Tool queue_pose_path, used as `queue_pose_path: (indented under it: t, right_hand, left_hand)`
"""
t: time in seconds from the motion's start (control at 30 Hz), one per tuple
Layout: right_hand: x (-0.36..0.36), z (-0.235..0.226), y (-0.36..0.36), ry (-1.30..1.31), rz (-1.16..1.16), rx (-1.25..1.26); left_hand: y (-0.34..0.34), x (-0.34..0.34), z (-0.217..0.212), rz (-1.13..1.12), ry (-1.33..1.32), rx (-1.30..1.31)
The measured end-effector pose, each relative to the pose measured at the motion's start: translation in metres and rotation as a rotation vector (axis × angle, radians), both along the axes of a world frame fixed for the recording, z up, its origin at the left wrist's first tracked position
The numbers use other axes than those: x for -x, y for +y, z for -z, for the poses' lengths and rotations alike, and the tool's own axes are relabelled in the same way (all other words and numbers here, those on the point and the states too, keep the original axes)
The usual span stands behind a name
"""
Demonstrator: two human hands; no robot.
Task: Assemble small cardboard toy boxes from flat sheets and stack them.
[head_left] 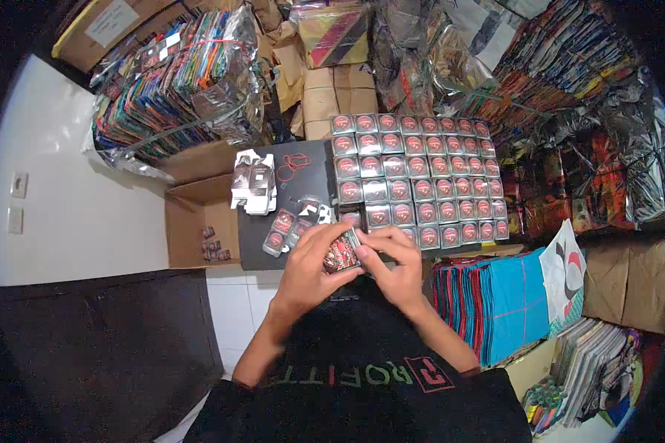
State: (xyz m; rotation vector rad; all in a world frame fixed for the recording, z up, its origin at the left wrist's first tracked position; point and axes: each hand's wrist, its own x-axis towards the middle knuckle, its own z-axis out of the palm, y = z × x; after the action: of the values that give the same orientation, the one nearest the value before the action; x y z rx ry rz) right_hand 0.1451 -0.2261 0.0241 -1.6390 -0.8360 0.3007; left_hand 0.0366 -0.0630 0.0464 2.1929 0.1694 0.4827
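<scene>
My left hand [308, 271] and my right hand [394, 267] together grip one small red-and-black box [341, 255], held close to my chest at the near edge of a dark work board [314, 177]. Just beyond my fingers stands a tight grid of several matching small boxes [417, 177] with silver rims and red faces. Two or three loose boxes [282, 230] lie on the board left of my left hand. A stack of flat, unfolded white-and-black cartons [253, 181] sits farther back on the left, with red rubber bands [294, 165] beside it.
An open brown cardboard carton [199, 221] stands to the left with a few small boxes inside. A stack of blue sheets [499, 299] lies at my right. Bundles of colourful printed packs in silver foil [181, 81] fill the back, beside brown parcels [340, 92].
</scene>
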Motion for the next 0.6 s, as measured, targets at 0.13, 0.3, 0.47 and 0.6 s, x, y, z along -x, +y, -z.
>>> queue_pose_path:
  t: [0.13,0.3,0.47,0.6]
  right_hand:
    - [0.000,-0.011,-0.002,-0.044,-0.151,0.064]
    - [-0.001,-0.012,0.006,-0.170,-0.273,0.083]
    - [0.000,0.006,0.010,-0.151,-0.167,0.172]
    - [-0.007,0.019,0.003,0.103,-0.194,-0.006]
  left_hand:
    - [-0.004,-0.003,-0.004,-0.169,-0.021,0.060]
    - [0.002,-0.004,0.000,-0.228,0.036,0.204]
    - [0.005,0.002,0.006,-0.143,0.128,0.258]
    - [0.017,0.011,-0.008,0.039,0.248,0.707]
